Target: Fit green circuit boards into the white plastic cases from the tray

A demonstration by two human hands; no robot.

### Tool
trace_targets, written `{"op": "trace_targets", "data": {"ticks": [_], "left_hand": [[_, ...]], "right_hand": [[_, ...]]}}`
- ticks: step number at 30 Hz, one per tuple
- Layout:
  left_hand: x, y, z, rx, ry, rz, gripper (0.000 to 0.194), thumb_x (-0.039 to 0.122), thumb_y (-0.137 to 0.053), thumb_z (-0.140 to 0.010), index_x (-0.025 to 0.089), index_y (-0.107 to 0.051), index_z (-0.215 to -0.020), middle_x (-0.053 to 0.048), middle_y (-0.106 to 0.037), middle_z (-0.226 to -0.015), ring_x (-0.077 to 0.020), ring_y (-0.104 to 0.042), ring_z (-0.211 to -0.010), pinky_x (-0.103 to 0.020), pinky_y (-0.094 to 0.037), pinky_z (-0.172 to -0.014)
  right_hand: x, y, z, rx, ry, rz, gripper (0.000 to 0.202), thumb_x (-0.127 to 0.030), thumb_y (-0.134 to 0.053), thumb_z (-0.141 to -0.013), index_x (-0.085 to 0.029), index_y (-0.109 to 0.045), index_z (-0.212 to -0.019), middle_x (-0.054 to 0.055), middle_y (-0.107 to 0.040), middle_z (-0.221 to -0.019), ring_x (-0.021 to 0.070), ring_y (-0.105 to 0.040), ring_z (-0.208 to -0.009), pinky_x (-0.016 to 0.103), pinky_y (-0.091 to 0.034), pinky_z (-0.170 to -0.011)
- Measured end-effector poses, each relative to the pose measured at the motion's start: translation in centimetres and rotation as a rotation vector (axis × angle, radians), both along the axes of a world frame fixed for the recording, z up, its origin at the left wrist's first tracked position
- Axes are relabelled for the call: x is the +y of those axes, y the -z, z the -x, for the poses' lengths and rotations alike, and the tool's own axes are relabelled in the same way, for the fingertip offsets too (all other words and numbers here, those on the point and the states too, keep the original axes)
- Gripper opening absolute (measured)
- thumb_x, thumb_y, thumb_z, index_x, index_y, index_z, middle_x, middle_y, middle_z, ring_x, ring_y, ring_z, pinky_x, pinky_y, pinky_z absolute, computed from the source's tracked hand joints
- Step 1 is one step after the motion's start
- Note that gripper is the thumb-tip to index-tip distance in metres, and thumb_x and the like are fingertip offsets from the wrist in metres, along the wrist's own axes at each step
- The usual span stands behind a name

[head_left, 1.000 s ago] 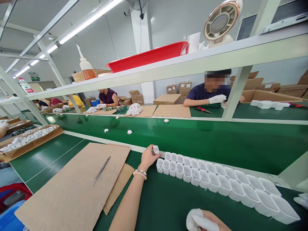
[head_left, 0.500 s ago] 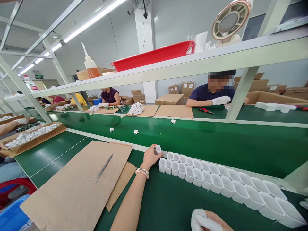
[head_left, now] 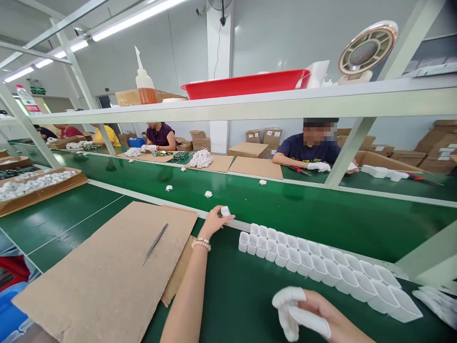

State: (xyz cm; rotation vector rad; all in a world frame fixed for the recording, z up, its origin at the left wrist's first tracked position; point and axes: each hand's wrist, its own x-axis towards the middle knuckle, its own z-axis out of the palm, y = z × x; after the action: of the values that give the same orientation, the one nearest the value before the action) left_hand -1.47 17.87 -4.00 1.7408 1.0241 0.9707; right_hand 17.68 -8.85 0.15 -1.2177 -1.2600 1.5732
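My left hand [head_left: 213,223], bare with a beaded bracelet at the wrist, pinches a small white plastic cup [head_left: 225,211] above the pale strip along the belt's near edge. To its right, two rows of similar white cups [head_left: 282,255] stand side by side on the green table. Near the front, my right hand [head_left: 303,312] has white cloth over its fingers. Its thumb and fingers are apart with nothing between them, and it touches none of the cups.
Metal tweezers [head_left: 155,244] lie on a cardboard sheet [head_left: 103,267] at left. Small white pieces [head_left: 208,194] rest on the green belt [head_left: 321,209]. A shelf [head_left: 250,108] spans above it. White gloves [head_left: 437,305] lie at far right. Co-workers sit across the belt.
My left hand has moved left, away from the rows, and the cup in it has tipped over. My right hand has come further into view and its fingers have spread.
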Motion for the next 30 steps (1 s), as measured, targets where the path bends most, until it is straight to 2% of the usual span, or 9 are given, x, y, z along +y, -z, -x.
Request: {"op": "trace_targets", "data": {"ticks": [3,7,11,12,16,19,22,26,30], "left_hand": [[0.4,-3.4,3.3,-0.13,-0.073,-0.033,0.045,0.042,-0.071,-0.075,0.014,-0.052,-0.105,-0.007,-0.066,-0.086,-0.0144,-0.064,-0.068,-0.018,-0.045,-0.047],[-0.8,-8.4,7.4,-0.302,-0.118,-0.121,0.049,0.046,-0.071,-0.074,0.016,-0.05,-0.107,-0.01,-0.064,-0.109,-0.0171,-0.066,-0.082,-0.024,-0.054,-0.06],[-3.5,-11.8,10.0,-0.302,-0.146,-0.208,0.046,0.042,-0.075,-0.071,0.016,-0.054,-0.103,-0.008,-0.065,-0.106,-0.0168,-0.064,-0.083,-0.029,-0.055,-0.07],[-4.2,-12.4,10.6,-0.257,-0.159,-0.238,0.044,0.041,-0.075,-0.072,0.016,-0.054,-0.103,-0.007,-0.065,-0.104,-0.0169,-0.063,-0.084,-0.029,-0.055,-0.072],[-6.2,-13.5,12.5,-0.024,-0.154,-0.271,0.043,0.042,-0.072,-0.073,0.019,-0.057,-0.106,-0.006,-0.065,-0.098,-0.0178,-0.061,-0.083,-0.028,-0.052,-0.069],[-6.9,-13.7,13.6,0.073,-0.143,-0.234,0.046,0.045,-0.072,-0.074,0.021,-0.058,-0.11,-0.005,-0.064,-0.097,-0.018,-0.06,-0.081,-0.027,-0.051,-0.066],[-7.4,-14.2,14.0,0.098,-0.17,-0.238,0.045,0.041,-0.071,-0.074,0.023,-0.057,-0.113,-0.004,-0.062,-0.098,-0.0181,-0.058,-0.082,-0.026,-0.05,-0.065],[-8.8,-15.6,13.1,0.128,-0.183,-0.363,0.037,0.034,-0.071,-0.076,0.025,-0.057,-0.11,-0.002,-0.061,-0.094,-0.0167,-0.056,-0.077,-0.024,-0.045,-0.059],[-10.7,-17.1,11.0,0.165,-0.14,-0.502,0.035,0.031,-0.071,-0.077,0.029,-0.057,-0.109,-0.001,-0.061,-0.104,-0.0167,-0.055,-0.08,-0.024,-0.045,-0.063]], "right_hand": [[3.7,-2.9,0.3,-0.239,-0.074,-0.214,0.037,-0.046,-0.064,-0.083,-0.02,-0.066,-0.108,0.006,-0.068,-0.084,0.0201,-0.064,-0.077,0.036,-0.049,-0.075],[13.6,-5.9,2.1,-0.816,-0.12,-0.514,0.034,-0.041,-0.061,-0.086,-0.02,-0.065,-0.113,0.006,-0.068,-0.098,0.0205,-0.062,-0.09,0.033,-0.048,-0.084],[24.6,-5.3,4.6,-0.973,-0.074,-0.481,0.037,-0.035,-0.062,-0.088,-0.014,-0.06,-0.118,0.014,-0.061,-0.116,0.0223,-0.061,-0.1,0.039,-0.049,-0.089],[26.7,-4.8,5.2,-1.003,-0.066,-0.47,0.036,-0.034,-0.06,-0.09,-0.015,-0.057,-0.12,0.011,-0.058,-0.121,0.0225,-0.059,-0.104,0.043,-0.049,-0.089],[32.0,-3.3,6.6,-1.056,-0.055,-0.44,0.037,-0.034,-0.058,-0.091,-0.016,-0.054,-0.123,0.01,-0.056,-0.126,0.0233,-0.058,-0.107,0.045,-0.05,-0.089],[33.6,-3.2,7.0,-1.04,-0.072,-0.413,0.034,-0.034,-0.057,-0.092,-0.017,-0.056,-0.121,0.009,-0.057,-0.123,0.0222,-0.059,-0.104,0.043,-0.051,-0.087],[33.5,-4.0,7.0,-0.979,-0.09,-0.404,0.031,-0.034,-0.056,-0.092,-0.017,-0.058,-0.118,0.008,-0.059,-0.121,0.0215,-0.06,-0.102,0.041,-0.052,-0.086],[30.7,-5.5,6.7,-0.827,-0.071,-0.475,0.034,-0.038,-0.058,-0.091,-0.016,-0.059,-0.117,0.005,-0.059,-0.12,0.0252,-0.06,-0.103,0.041,-0.052,-0.086],[26.8,-7.7,5.6,-0.658,-0.026,-0.574,0.035,-0.039,-0.057,-0.091,-0.014,-0.06,-0.116,0.004,-0.059,-0.119,0.0272,-0.06,-0.103,0.041,-0.052,-0.085]]}}
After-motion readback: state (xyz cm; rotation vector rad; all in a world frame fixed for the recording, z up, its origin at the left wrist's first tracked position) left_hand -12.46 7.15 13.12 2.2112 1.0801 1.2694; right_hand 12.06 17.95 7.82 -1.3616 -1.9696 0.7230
